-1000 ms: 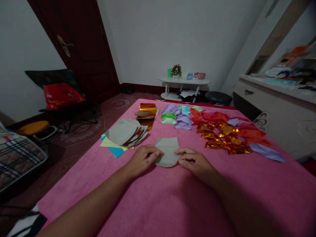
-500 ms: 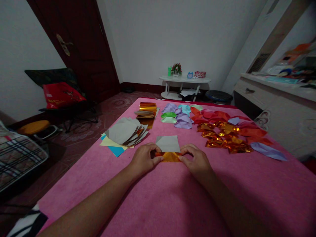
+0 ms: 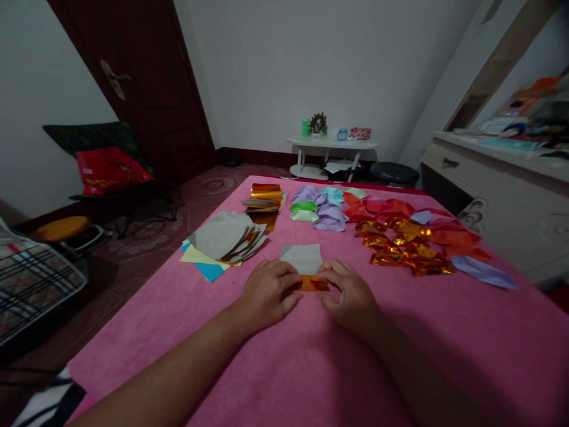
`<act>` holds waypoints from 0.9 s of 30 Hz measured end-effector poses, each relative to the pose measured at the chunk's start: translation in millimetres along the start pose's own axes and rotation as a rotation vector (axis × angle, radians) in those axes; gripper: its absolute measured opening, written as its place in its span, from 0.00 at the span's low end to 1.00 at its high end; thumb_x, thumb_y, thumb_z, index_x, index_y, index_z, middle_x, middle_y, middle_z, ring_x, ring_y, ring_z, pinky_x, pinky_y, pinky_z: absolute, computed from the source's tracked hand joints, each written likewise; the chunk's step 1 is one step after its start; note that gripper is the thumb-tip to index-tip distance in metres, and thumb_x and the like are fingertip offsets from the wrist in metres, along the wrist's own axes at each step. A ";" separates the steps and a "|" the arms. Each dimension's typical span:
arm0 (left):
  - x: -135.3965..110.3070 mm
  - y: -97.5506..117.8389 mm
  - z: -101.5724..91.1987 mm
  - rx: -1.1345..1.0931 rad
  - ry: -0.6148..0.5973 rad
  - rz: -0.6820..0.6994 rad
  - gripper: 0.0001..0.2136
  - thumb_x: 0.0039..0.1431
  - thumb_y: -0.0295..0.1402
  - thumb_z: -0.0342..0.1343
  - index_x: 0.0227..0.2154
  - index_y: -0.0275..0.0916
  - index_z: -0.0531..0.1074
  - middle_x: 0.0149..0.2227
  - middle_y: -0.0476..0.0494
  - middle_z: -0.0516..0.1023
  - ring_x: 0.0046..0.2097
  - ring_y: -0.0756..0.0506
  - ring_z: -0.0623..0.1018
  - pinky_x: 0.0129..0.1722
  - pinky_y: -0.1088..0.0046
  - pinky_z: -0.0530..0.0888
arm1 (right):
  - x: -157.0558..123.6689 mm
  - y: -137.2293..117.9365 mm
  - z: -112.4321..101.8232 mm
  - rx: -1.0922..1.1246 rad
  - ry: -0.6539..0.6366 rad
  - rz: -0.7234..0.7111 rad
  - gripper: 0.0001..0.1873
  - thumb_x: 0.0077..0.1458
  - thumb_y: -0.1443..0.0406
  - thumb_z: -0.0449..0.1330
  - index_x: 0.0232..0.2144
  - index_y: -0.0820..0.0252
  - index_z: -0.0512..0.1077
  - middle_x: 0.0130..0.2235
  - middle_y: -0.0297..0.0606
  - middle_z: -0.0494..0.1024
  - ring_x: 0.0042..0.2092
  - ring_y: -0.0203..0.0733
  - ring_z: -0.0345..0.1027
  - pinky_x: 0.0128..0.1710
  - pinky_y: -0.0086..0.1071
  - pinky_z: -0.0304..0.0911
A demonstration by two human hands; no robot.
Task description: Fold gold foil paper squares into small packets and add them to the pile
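Observation:
A sheet of foil paper (image 3: pixel 303 259) lies in front of me, pale grey side up, its near edge folded over into a shiny gold strip (image 3: pixel 312 286). My left hand (image 3: pixel 271 292) rests at the strip's left end, fingers bent onto the fold and thumb apart on the cloth. From the other side my right hand (image 3: pixel 349 293) touches the fold with its fingertips; its thumb sits lower, apart from them, near the strip's right corner. Both hands are open, pressing on the paper rather than pinching it. The strip's left end is hidden under my left fingers.
Left of the sheet are a fanned stack of grey-backed foil paper (image 3: pixel 220 236), yellow and blue sheets (image 3: pixel 208 270) and a gold foil stack (image 3: pixel 267 193). Folded purple paper pieces (image 3: pixel 329 218), gold foil pieces (image 3: pixel 395 243) and red pieces (image 3: pixel 386 207) cover the pink cloth's (image 3: pixel 275 367) far right.
Both hands have let go of their pinch on the strip's ends. Their fingers have moved inward onto the fold, and the thumbs have come off the foil. The near strip now lies flatter.

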State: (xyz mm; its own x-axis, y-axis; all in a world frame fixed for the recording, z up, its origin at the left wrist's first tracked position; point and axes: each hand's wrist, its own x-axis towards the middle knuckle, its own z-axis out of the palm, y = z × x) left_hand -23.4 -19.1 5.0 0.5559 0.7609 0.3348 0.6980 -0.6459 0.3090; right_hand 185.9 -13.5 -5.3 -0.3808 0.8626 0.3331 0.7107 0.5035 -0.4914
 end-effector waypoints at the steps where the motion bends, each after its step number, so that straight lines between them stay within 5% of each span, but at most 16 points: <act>1: 0.1 0.7 1.0 0.004 0.006 -0.010 0.11 0.58 0.33 0.54 0.42 0.40 0.75 0.40 0.41 0.76 0.42 0.42 0.73 0.42 0.64 0.66 | 0.3 0.8 0.9 -0.009 0.006 -0.003 0.14 0.43 0.74 0.57 0.33 0.57 0.74 0.37 0.38 0.72 0.40 0.45 0.64 0.42 0.37 0.62; 11: 0.6 -4.6 5.9 -0.008 0.093 -0.028 0.11 0.62 0.31 0.49 0.39 0.40 0.76 0.35 0.41 0.78 0.38 0.44 0.74 0.40 0.66 0.67 | 1.4 6.0 1.1 0.103 0.066 -0.035 0.10 0.55 0.71 0.54 0.32 0.57 0.74 0.36 0.39 0.75 0.40 0.44 0.66 0.42 0.37 0.62; 14: 2.1 -7.1 4.2 -0.238 0.258 -0.118 0.10 0.62 0.32 0.50 0.35 0.38 0.76 0.32 0.43 0.78 0.35 0.46 0.75 0.38 0.70 0.68 | 0.9 0.5 -2.2 0.239 0.195 0.026 0.07 0.57 0.67 0.54 0.31 0.58 0.73 0.34 0.38 0.76 0.39 0.43 0.68 0.41 0.36 0.63; 18: 8.4 -7.7 3.4 -0.795 0.504 -0.454 0.07 0.57 0.34 0.55 0.29 0.36 0.75 0.27 0.47 0.76 0.29 0.50 0.73 0.31 0.75 0.68 | 0.3 -5.5 -4.2 0.574 0.280 0.210 0.08 0.56 0.60 0.57 0.34 0.58 0.72 0.36 0.39 0.77 0.38 0.42 0.71 0.38 0.33 0.66; 23: 12.4 -8.4 5.8 -1.206 0.516 -0.602 0.10 0.50 0.38 0.62 0.27 0.34 0.73 0.22 0.52 0.72 0.22 0.54 0.68 0.25 0.79 0.65 | 2.1 -9.0 -0.9 0.901 0.149 0.272 0.17 0.53 0.55 0.59 0.42 0.59 0.71 0.38 0.40 0.79 0.39 0.43 0.73 0.40 0.34 0.68; 27: 11.1 -7.0 5.8 -1.268 0.458 -0.622 0.12 0.47 0.39 0.64 0.28 0.33 0.74 0.23 0.49 0.74 0.24 0.53 0.71 0.26 0.78 0.67 | 4.1 -14.0 0.9 0.967 0.073 0.309 0.15 0.49 0.54 0.62 0.31 0.60 0.73 0.29 0.36 0.78 0.32 0.42 0.73 0.34 0.33 0.69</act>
State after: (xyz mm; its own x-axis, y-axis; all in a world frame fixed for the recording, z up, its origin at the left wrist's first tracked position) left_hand -19.6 -5.7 1.3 -0.0322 0.9990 0.0310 -0.2181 -0.0373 0.9752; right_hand 173.9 -17.0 2.3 -0.2015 0.9728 0.1143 -0.0229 0.1120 -0.9934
